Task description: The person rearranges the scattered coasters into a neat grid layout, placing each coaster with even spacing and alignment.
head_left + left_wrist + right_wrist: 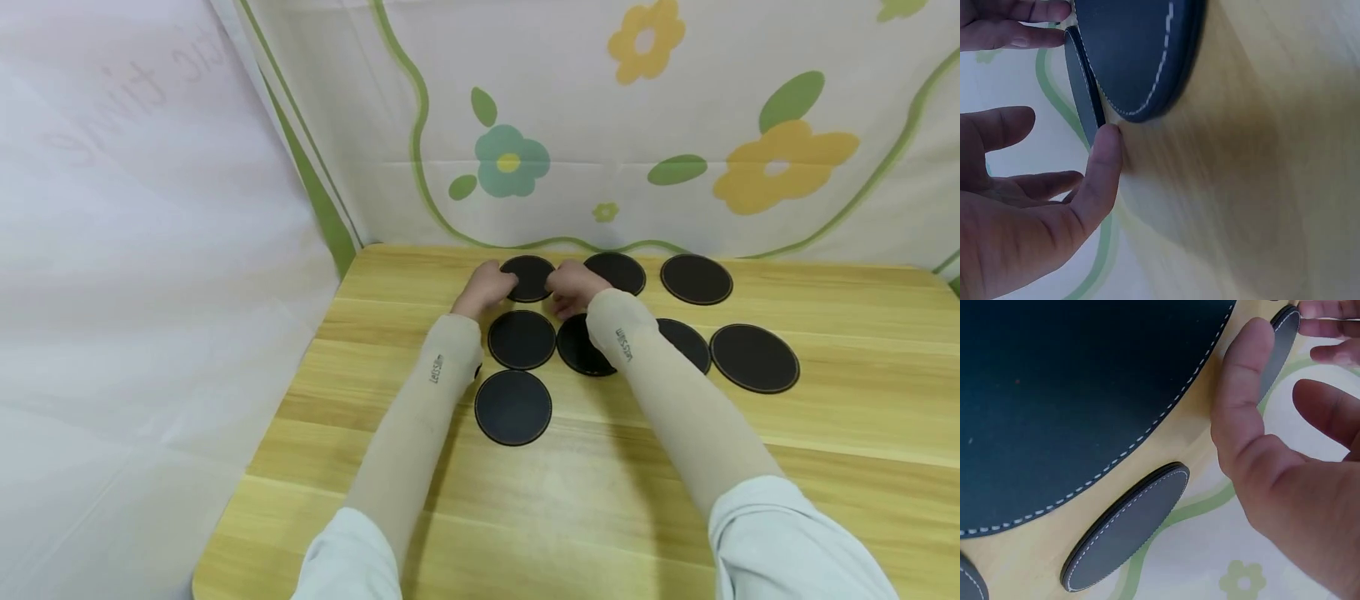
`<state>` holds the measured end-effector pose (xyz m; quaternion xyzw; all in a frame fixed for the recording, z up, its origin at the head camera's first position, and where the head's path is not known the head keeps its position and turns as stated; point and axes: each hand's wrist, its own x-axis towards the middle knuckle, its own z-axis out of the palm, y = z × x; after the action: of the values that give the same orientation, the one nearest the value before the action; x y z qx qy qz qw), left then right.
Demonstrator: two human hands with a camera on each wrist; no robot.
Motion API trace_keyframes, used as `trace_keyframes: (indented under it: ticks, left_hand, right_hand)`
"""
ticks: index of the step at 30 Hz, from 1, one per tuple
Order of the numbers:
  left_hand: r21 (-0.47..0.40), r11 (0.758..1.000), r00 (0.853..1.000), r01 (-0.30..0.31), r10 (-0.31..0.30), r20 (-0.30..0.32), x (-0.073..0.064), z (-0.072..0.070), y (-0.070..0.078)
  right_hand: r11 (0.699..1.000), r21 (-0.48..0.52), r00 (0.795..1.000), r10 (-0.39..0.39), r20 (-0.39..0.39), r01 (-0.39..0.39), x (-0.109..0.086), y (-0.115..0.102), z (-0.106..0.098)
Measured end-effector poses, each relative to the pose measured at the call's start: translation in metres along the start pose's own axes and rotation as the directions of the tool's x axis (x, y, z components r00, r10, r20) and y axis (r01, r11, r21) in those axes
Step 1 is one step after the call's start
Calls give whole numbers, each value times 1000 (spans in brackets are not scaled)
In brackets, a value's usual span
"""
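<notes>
At the back left of the table lies a round black leather-like coaster (pixel 528 277) with pale stitching round its rim. My left hand (pixel 483 287) touches its left side; in the left wrist view the fingertip is right at the edge of this coaster (pixel 1082 87), the other fingers loosely bent. On the opposite side, my right hand (pixel 576 289) has its fingertips at the edge, and the right wrist view shows the same coaster (pixel 1277 353) partly behind a finger. Just in front of it lies another coaster (pixel 522 340), and a further one (pixel 581 346) sits partly under the right wrist.
Two more coasters, one in the middle (pixel 617 272) and one on the right (pixel 697 279), continue the back row. Others (pixel 754 358) extend the second row, partly behind the right forearm. A single coaster (pixel 513 408) lies in front. A flowered cloth (pixel 570 108) hangs behind the wooden table (pixel 525 517).
</notes>
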<state>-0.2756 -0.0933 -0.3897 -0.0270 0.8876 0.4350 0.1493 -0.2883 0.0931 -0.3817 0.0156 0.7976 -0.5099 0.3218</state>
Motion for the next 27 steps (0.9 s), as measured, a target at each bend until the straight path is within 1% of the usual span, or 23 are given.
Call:
trace_keyframes:
  ticks: [2, 4, 7, 9, 11, 12, 13, 15, 18, 19, 21, 24, 27]
  left_hand:
    - [-45, 999, 1000, 24, -25, -6, 1, 0, 0]
    - [-111, 993, 999, 46, -48, -10, 1, 0, -2]
    - [-216, 973, 997, 75, -78, -2, 4, -3, -9]
    - [-284, 955, 996, 84, -86, 3, 6, -5, -14]
    - [-322, 942, 995, 95, -98, 6, 10, -6, -17]
    - [-342, 935, 995, 92, -97, 3, 15, -6, -21]
    - [-352, 932, 995, 90, -96, 0, 16, -7, -22]
    - [-371, 923, 994, 102, -106, 9, 17, -8, -23]
    - [-403, 909, 994, 107, -108, 21, 17, -10, -21]
    - [-409, 906, 993, 112, -112, 23, 13, -11, -18]
    - [-437, 894, 994, 103, -104, 21, 12, -13, -17]
    - [-459, 884, 995, 90, -94, 14, 10, -15, -15]
    - [-492, 866, 996, 87, -84, 28, 9, -17, -14]
  right_hand:
    - [1000, -4, 1000, 8, -4, -8, -1, -2, 1]
    - [1000, 20, 1000, 24, -2, -24, 0, -1, 1]
    - [996, 76, 999, 51, 17, -52, 5, 2, -1]
    - [991, 115, 997, 69, 30, -72, 10, 4, -2]
    - [987, 139, 996, 76, 40, -81, 12, 5, -3]
    - [986, 147, 996, 75, 40, -80, 13, 5, -3]
    - [985, 152, 997, 73, 35, -77, 13, 4, -2]
    - [984, 166, 998, 55, 25, -59, 13, 3, 0]
    - [980, 200, 1000, 22, -16, -18, 14, -1, 1]
    - [977, 211, 1000, 11, -28, -5, 14, -2, 2]
    - [972, 232, 999, -16, -48, 27, 14, -4, 2]
    - [968, 243, 997, -52, -63, 66, 12, -5, 0]
    - [963, 254, 995, -82, -66, 96, 10, -4, -2]
